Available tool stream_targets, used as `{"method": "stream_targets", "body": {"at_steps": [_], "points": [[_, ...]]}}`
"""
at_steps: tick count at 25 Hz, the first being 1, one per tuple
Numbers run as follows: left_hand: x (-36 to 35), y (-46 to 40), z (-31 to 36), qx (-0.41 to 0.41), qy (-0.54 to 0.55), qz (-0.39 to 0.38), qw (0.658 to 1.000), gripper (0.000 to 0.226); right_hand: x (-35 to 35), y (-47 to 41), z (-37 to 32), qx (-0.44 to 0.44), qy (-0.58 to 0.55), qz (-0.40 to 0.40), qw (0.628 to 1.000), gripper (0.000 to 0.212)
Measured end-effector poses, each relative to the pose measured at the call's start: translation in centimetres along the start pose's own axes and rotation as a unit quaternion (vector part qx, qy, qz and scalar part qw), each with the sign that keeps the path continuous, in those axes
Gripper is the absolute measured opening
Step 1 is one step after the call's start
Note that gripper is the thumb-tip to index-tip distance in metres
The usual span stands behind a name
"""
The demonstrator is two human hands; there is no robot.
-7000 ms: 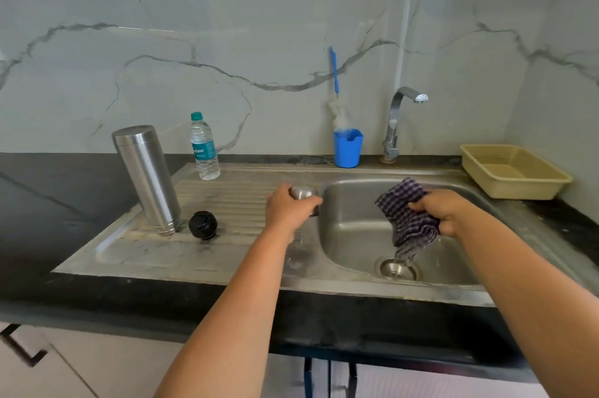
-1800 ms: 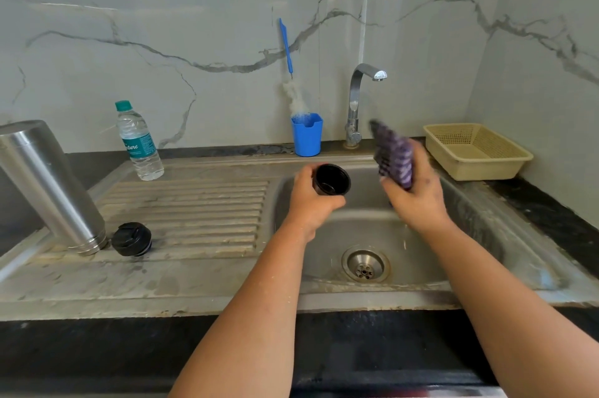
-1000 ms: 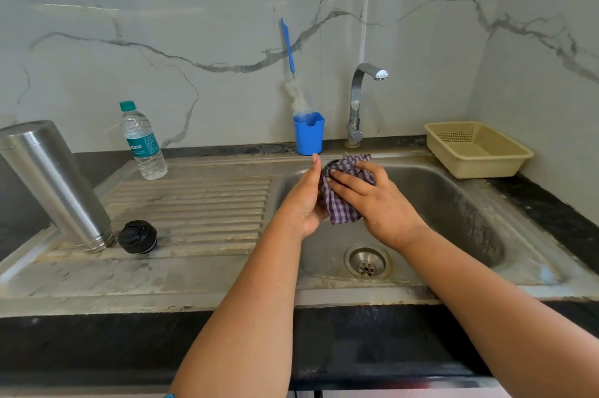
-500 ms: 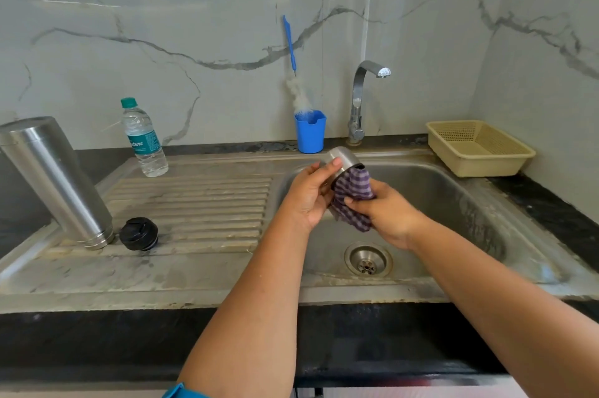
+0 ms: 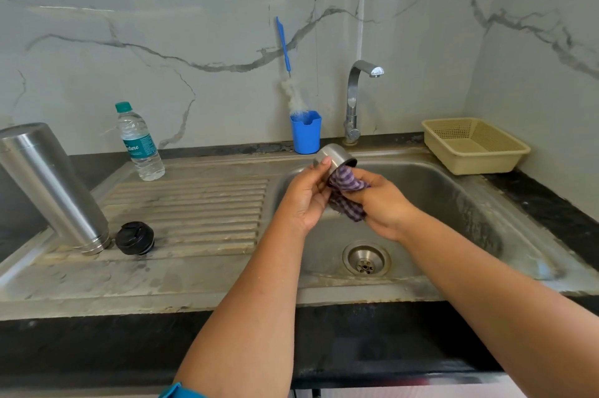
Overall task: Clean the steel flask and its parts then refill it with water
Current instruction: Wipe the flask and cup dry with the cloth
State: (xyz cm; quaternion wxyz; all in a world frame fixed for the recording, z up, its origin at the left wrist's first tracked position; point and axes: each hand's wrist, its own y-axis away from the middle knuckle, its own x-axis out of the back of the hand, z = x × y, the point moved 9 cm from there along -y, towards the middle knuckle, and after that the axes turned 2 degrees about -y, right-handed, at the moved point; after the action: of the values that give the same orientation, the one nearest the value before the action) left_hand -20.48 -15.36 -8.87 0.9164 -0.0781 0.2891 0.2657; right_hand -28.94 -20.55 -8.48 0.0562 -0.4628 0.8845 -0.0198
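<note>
Both forearms reach up from the bottom edge of the frame and meet just above centre, over the sink basin [image 5: 453, 203]. The left hand [image 5: 303, 199] is turned palm-inward, its fingers curled round the steel cap [image 5: 335, 156] of the flask, thumb tip on the cap's side; the cap is tilted, its open mouth facing right and down. The right hand [image 5: 381, 203] comes in from the right with its fingers bunched round a purple checked cloth [image 5: 346, 193], pushing a fold of it into the cap's mouth. The rest of the cloth hangs between the two hands.

The flask's pieces number three. One is the cap in the left hand. One steel flask body [image 5: 48, 186] stands at the left edge of the frame on the ribbed draining board [image 5: 194, 209], mouth end down. One black stopper [image 5: 134, 238] lies just beside its lower end, to the right, on the same board.

Other things, one of each: a plastic water bottle [image 5: 140, 143] with a green cap at the upper left of the board; a blue cup [image 5: 306, 133] behind the basin, holding one bottle brush [image 5: 288, 73] with a blue handle leaning on the marble wall; a chrome tap [image 5: 355, 99] right of the cup; a beige perforated basket [image 5: 475, 146] at the right on the black counter; a round drain [image 5: 366, 258] in the basin floor, below the hands.
</note>
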Motion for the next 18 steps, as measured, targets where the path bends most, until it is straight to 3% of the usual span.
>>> {"method": "stream_targets", "body": {"at_steps": [2,3,4,5,6,7,8,9,10,11,12,13,14,15,16,17,18], "points": [[0.5,0.0,0.1,0.002,-0.019,0.025,1.000,0.032,0.5,0.1,-1.3,0.098,0.150,0.035,0.983,0.035],[0.8,0.0,0.1,0.010,-0.038,0.041,0.998,0.043,0.2,0.6,-2.1,0.163,0.294,0.044,0.941,0.038],[1.2,0.0,0.4,0.012,-0.067,0.053,0.996,0.057,-0.5,1.2,-3.0,0.228,0.445,0.049,0.865,0.043],[1.5,-0.2,0.9,0.007,-0.100,0.056,0.993,0.065,-1.5,1.7,-3.7,0.306,0.572,0.039,0.760,0.048],[1.8,-0.3,1.3,0.000,-0.127,0.054,0.990,0.064,-2.4,2.4,-3.8,0.371,0.666,0.027,0.647,0.051],[1.8,-0.3,1.7,-0.003,-0.141,0.051,0.989,0.056,-2.8,2.8,-4.0,0.408,0.716,0.021,0.566,0.050],[1.9,-0.2,1.8,-0.001,-0.139,0.047,0.989,0.046,-2.8,2.9,-4.3,0.423,0.736,0.023,0.528,0.049],[1.8,-0.2,1.8,0.003,-0.132,0.046,0.990,0.038,-2.9,3.1,-4.9,0.430,0.735,0.030,0.524,0.047],[1.7,-0.2,1.6,0.005,-0.128,0.043,0.991,0.030,-2.8,2.7,-4.9,0.419,0.725,0.032,0.546,0.046],[1.5,-0.1,1.5,0.007,-0.121,0.038,0.992,0.022,-2.7,2.4,-4.9,0.395,0.695,0.034,0.599,0.045],[1.3,0.0,1.4,0.004,-0.107,0.028,0.994,0.017,-2.3,2.0,-4.6,0.345,0.630,0.029,0.695,0.042],[0.9,0.2,1.4,-0.002,-0.086,0.010,0.996,0.015,-1.6,1.4,-4.2,0.261,0.512,0.012,0.818,0.041],[0.6,0.3,1.6,-0.013,-0.064,-0.014,0.998,0.019,-0.9,1.0,-3.5,0.149,0.330,-0.015,0.932,0.041],[0.2,0.3,1.9,-0.028,-0.048,-0.045,0.997,0.026,-1.0,1.0,-2.3,0.031,0.126,-0.046,0.990,0.041],[-0.2,0.4,2.1,-0.037,-0.039,-0.071,0.996,0.032,-1.5,1.4,-1.4,-0.059,-0.061,-0.077,0.993,0.039],[-0.5,0.5,2.0,-0.035,-0.037,-0.089,0.995,0.035,-1.5,1.8,-1.1,-0.096,-0.171,-0.088,0.977,0.037],[-0.7,0.7,1.9,-0.032,-0.041,-0.094,0.994,0.033,-1.3,1.9,-0.7,-0.103,-0.203,-0.078,0.971,0.037]]}}
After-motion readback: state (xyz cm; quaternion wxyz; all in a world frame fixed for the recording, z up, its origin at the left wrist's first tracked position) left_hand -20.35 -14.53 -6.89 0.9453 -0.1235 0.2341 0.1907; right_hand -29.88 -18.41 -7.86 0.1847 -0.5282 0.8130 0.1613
